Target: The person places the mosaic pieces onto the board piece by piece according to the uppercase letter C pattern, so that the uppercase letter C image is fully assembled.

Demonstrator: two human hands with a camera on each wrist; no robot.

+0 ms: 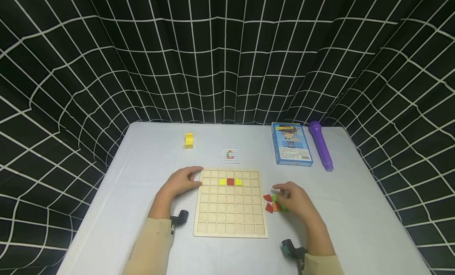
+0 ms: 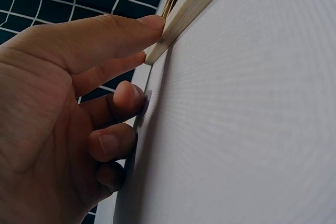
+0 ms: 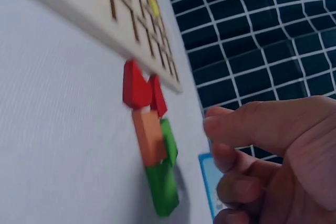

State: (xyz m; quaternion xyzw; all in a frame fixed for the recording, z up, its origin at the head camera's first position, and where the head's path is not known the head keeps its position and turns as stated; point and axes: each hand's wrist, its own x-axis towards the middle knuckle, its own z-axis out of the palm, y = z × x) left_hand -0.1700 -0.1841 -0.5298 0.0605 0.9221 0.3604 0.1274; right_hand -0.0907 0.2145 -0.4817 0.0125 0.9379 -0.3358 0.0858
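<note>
A wooden grid board (image 1: 217, 207) lies in the middle of the table. One of its upper rows holds a red square (image 1: 230, 182) between two yellow pieces (image 1: 222, 182). At the board's upper left, my left hand (image 1: 180, 182) touches the edge with thumb and forefinger, the other fingers loosely bent in the left wrist view. My right hand (image 1: 294, 200) hovers over loose pieces right of the board, nothing visible between its fingers. Those are two red pieces (image 3: 135, 85), an orange square (image 3: 149, 137) and green pieces (image 3: 163, 188), partly hidden by that hand in the head view.
A small card with a coloured grid pattern (image 1: 230, 155) lies beyond the board. Farther left is a yellow block (image 1: 189, 141). At the back right are a blue box (image 1: 292, 144) and a purple stick-like object (image 1: 321, 146). Black cloth with white grid lines (image 1: 220, 57) surrounds the table.
</note>
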